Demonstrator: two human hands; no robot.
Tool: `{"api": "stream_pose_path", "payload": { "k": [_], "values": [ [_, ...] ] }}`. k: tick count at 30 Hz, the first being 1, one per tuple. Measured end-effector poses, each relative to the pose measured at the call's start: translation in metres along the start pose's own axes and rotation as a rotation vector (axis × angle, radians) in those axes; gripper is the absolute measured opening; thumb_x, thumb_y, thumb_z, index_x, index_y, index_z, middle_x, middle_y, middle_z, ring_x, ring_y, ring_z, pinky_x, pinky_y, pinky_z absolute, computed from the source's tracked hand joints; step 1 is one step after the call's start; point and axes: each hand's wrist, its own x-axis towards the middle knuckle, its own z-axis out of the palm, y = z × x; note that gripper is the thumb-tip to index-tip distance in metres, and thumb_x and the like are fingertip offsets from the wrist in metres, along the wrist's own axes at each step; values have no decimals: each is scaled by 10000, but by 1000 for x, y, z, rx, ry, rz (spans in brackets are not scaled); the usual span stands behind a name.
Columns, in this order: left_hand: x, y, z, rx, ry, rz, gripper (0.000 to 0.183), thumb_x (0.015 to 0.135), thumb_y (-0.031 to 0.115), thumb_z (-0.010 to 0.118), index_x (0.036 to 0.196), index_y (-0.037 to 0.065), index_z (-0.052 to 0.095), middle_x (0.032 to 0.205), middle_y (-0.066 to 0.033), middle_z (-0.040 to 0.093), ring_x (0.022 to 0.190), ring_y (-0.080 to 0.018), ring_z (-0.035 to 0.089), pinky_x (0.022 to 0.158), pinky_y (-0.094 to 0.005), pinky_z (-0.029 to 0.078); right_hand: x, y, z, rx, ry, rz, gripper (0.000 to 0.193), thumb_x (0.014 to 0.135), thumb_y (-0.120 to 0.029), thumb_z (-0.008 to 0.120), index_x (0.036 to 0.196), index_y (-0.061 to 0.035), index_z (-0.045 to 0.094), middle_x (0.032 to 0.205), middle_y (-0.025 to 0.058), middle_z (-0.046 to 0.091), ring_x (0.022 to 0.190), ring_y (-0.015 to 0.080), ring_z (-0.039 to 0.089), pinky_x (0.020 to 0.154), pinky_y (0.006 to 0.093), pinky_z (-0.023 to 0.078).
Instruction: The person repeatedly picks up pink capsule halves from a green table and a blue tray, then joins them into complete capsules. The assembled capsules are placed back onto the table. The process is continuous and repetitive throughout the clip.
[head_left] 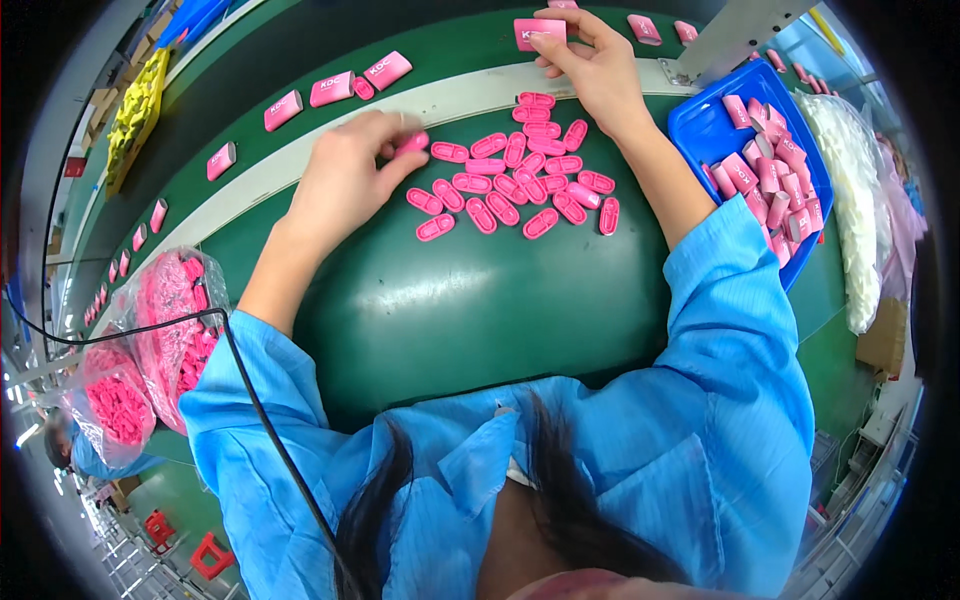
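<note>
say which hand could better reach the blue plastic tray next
Probably right: the right hand, though holding a pink flattened shell, is nearer the blue plastic tray; the left hand is left of most pink oval caps.

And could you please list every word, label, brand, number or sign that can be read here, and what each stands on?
I won't copy the wording, but white lettering stands on:
The flat pink case in the right hand, partly covered.
Nearer pink cases on the dark green belt; the farthest are too small to read.
Some pink cases in the blue plastic tray; others too small.
Oval pink plastic pieces: none readable.
</note>
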Motion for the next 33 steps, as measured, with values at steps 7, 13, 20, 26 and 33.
{"api": "stream_pose_path", "payload": {
  "k": [7,13,20,26,33],
  "values": [
    [48,-7,20,-1133,174,-364,309,860,118,630,1144,6,585,976,-59,640,818,-112,626,786,-233,510,11,-36,36,-106,-317,230,296,836,-128,654,1086,12,578,927,72,643,784,111,614,706,236,506],
    [44,-5,44,-1124,266,-363,274,868,105,612,1115,-13,593,977,-80,649,853,-130,630,796,-246,512,0,-22,43,-273,-259,108,281,838,-108,650,1078,18,575,938,66,637,848,114,619,758,239,510],
    [43,-3,42,-1191,355,-365,273,866,143,620,1107,14,616,985,-60,650,858,-100,588,790,-235,461,1,-16,33,-128,-337,314,283,848,-111,645,1088,19,571,934,80,635,813,109,614,746,228,513],
    [42,-2,42,-948,330,-345,319,854,150,642,1136,3,612,956,-51,663,832,-84,595,788,-232,469,-2,-9,32,-96,-277,235,284,854,-88,632,1106,26,568,940,74,638,802,103,609,734,227,513],
    [39,10,45,-645,487,-250,316,828,121,651,1086,-59,612,890,-137,680,766,-121,642,701,-248,501,-7,-14,36,-176,-241,174,299,828,-62,658,1093,45,573,939,87,648,807,113,620,734,238,524]
  ]
}}
